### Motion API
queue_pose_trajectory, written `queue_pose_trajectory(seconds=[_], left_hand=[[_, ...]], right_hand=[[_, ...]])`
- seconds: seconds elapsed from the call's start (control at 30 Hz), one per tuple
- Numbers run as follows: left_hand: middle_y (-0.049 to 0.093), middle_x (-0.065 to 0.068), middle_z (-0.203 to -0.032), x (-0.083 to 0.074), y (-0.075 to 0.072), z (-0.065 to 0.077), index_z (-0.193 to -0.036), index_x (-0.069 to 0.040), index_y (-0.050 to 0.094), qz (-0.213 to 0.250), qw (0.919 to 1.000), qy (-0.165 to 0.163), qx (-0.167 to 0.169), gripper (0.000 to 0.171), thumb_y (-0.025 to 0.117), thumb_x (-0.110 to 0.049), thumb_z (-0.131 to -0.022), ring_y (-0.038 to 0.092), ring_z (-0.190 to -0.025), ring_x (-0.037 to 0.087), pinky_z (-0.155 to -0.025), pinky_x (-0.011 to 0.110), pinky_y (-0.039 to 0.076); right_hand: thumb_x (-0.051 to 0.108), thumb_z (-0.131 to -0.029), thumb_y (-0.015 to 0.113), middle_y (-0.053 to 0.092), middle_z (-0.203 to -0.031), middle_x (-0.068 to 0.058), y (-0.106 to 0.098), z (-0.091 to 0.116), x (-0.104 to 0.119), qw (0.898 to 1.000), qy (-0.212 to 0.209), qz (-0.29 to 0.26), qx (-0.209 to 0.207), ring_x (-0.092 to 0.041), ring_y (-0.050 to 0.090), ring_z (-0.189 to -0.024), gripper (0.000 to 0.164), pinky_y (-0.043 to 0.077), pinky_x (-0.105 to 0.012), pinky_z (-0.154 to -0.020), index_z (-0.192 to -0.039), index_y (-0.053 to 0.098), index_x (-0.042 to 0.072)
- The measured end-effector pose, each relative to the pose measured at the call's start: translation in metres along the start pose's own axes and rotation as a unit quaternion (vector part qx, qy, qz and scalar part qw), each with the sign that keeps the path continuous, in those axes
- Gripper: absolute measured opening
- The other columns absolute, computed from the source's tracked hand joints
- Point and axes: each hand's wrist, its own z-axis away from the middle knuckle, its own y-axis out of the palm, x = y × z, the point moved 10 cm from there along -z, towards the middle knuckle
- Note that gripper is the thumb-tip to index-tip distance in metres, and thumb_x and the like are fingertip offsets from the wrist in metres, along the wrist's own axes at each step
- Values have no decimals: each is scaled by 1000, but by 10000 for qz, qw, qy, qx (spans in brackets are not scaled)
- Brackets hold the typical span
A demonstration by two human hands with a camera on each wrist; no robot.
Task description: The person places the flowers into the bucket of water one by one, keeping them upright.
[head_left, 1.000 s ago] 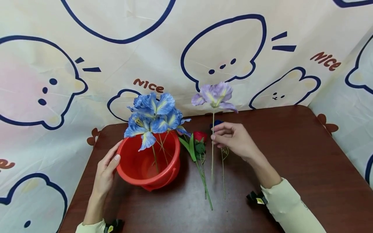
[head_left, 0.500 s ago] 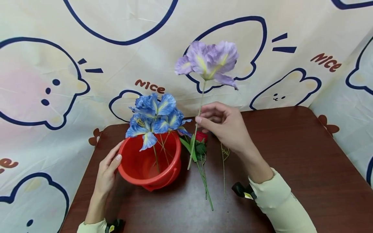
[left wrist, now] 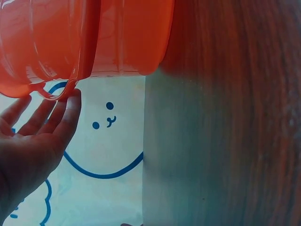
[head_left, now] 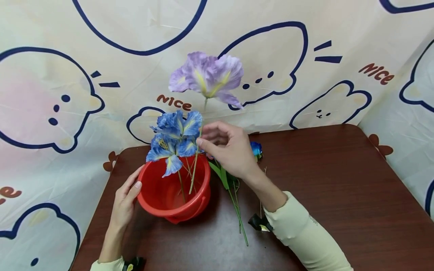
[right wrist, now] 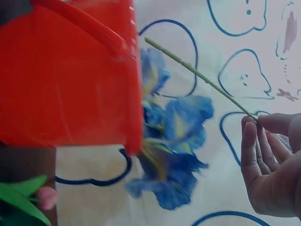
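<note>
My right hand (head_left: 232, 150) pinches the stem of a pale purple iris (head_left: 210, 77) between thumb and fingers. The flower stands up above the hand, and the lower stem end (right wrist: 176, 59) appears over the opening of a red bucket (head_left: 156, 188). Several blue irises (head_left: 179, 131) lean inside the bucket, their heads above its far rim. My left hand (head_left: 123, 201) rests against the bucket's left side. In the left wrist view, its nearly straight fingers (left wrist: 68, 115) touch the rim by the handle lug. My right hand partly hides the blue irises.
Right of the bucket, on the brown table (head_left: 325, 180), lie long-stemmed flowers with green leaves (head_left: 222, 175), partly behind my right hand. A blue rose (head_left: 256, 148) lies beyond my right wrist. A cloth with cartoon drawings (head_left: 271, 113) hangs behind the table.
My right hand has lifted the purple iris from the table's middle and carried it left to the bucket. The left hand and bucket stay in place.
</note>
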Motion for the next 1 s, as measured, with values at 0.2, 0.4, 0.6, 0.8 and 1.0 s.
queue_pose_trajectory(seconds=[0.2,0.4,0.6,0.8,1.0], left_hand=[[64,-18,-145,0,-1,1,-162,-8,46,12,10000,28,7,50,48,-12,-112,70,-119,-2,-87,16,61],[64,-17,-145,0,0,1,-162,-8,46,80,10000,31,-7,50,48,-11,-112,70,-119,-1,-87,16,62],[65,-17,-145,-1,0,1,-162,-7,47,126,9999,51,1,50,48,-10,-112,71,-118,-1,-87,17,62],[66,-17,-144,-1,0,0,-162,-7,47,148,9999,43,7,50,48,-10,-112,72,-116,-1,-87,17,62],[66,-18,-144,-1,0,0,-162,-7,47,134,9999,19,-6,50,48,-10,-112,71,-117,-1,-87,17,62]], right_hand=[[13,-95,82,82,-102,-7,27,3,-11,9984,-120,501,231,-12,77,-90,23,66,-35,-80,-115,78,3],[15,-97,80,81,-101,-5,47,2,-25,9946,-147,901,485,-9,75,-84,21,66,-29,-79,-116,78,6],[15,-96,81,81,-99,-2,51,-2,-37,9890,-89,1378,522,-8,74,-82,18,62,-19,-75,-113,79,10],[18,-96,82,82,-99,-1,53,-5,-51,9854,175,1538,707,-6,75,-81,16,62,-18,-75,-111,80,13],[18,-97,81,81,-102,-2,58,-6,-63,9824,515,1482,1017,-7,76,-85,18,63,-19,-79,-113,79,10]])
